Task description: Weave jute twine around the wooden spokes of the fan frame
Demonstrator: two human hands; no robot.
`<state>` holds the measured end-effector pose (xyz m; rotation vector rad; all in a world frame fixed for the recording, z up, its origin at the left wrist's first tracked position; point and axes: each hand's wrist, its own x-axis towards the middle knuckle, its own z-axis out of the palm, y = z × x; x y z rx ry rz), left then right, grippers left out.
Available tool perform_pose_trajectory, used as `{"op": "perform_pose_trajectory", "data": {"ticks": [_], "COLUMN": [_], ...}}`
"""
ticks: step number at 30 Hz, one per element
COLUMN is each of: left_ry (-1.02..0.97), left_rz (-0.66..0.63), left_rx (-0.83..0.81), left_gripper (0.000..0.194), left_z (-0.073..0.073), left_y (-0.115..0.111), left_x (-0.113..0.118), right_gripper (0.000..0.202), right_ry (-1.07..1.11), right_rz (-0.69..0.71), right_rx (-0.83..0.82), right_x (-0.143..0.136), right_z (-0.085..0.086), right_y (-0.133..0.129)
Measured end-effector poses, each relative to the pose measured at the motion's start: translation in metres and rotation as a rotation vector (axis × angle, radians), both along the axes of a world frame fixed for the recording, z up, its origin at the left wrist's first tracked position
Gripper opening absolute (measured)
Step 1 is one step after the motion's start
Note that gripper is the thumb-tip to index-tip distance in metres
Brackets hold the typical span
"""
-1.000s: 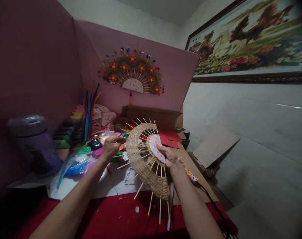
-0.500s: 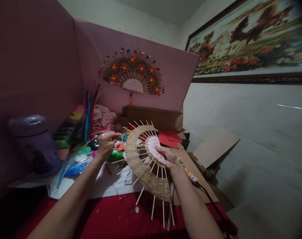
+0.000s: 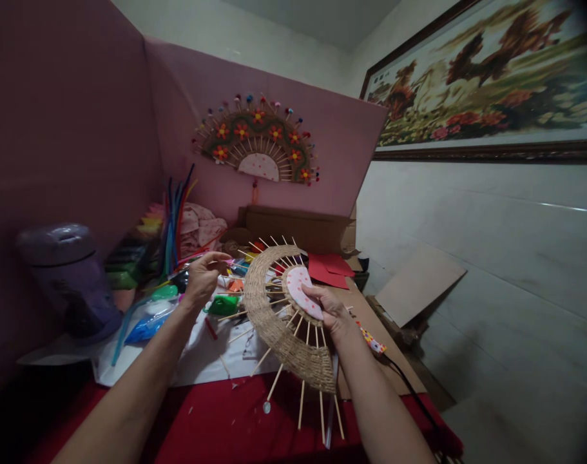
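My right hand grips a half-round woven fan by its pink, red-dotted centre piece, thumb on top. The fan has a broad band of twisted tan cord, and thin wooden sticks radiate past its outer edge. It is held tilted above the table, its arc towards the left and front. At the fan's upper left edge my left hand is closed in a pinch at the outer end of one stick. The exact contact at the fingertips is too small to make out.
A finished fan with flowers hangs on the pink board. A purple bottle stands at left near upright pipe cleaners. Bags of coloured clay, red paper, cardboard and a glue gun lie around.
My left hand has shifted slightly up and left along the fan's edge. The fan has turned slightly and its lower sticks have moved a little to the right.
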<state>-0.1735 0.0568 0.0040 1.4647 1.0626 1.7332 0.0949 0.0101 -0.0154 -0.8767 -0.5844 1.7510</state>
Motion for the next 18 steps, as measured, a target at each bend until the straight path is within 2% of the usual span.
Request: {"op": "perform_pose_trajectory", "data": {"ticks": [9, 13, 18], "left_ry": [-0.006, -0.083, -0.168], "left_rz": [0.089, 0.061, -0.035], "left_rx": [0.074, 0.035, -0.034], "left_gripper": [0.016, 0.017, 0.022], "left_z": [0.0031, 0.0031, -0.0012], "left_y": [-0.0003, 0.0012, 0.0019], "left_x": [-0.002, -0.0036, -0.0017], "right_gripper": [0.018, 0.021, 0.027], "right_ry": [0.025, 0.045, 0.072], "right_rz": [0.02, -0.02, -0.115], "right_rx": [0.028, 0.077, 0.163], "right_x": [0.0009, 0.0006, -0.0011], "right_z": [0.0006, 0.0013, 0.0038], "right_y": [-0.0004, -0.0031, -0.006]}}
